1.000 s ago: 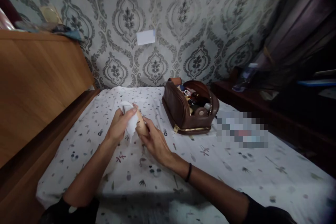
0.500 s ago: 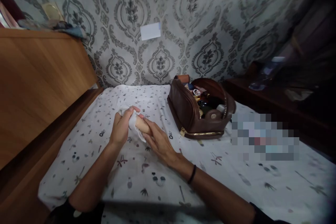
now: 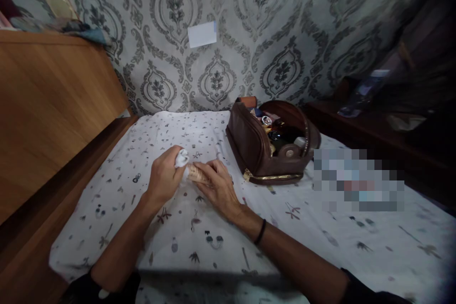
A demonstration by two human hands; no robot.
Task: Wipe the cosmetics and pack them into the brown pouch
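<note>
My left hand (image 3: 163, 171) is closed around a bunched white cloth (image 3: 182, 157), which pokes out above the thumb. Close beside it, my right hand (image 3: 221, 190) grips a small beige container (image 3: 195, 174) with fine print on its side, too small to read. The container's left end meets the cloth and the left fingers; its right end is hidden under the right fingers. Both hands are over the white patterned sheet (image 3: 192, 242). To their right stands a brown leather bag (image 3: 245, 142), unzipped, with several small items inside.
A wooden cabinet (image 3: 53, 114) rises on the left, with cloth (image 3: 78, 28) on top. At the back is a patterned wall with a white card (image 3: 202, 34). A clear bottle (image 3: 361, 97) stands on a dark ledge at right. A blurred-out patch covers something beside the bag.
The beige container has turned in my hands so its printed side shows. The cloth is bunched tighter in my left fist, no longer wrapped round the container's end. The view has tilted slightly down.
</note>
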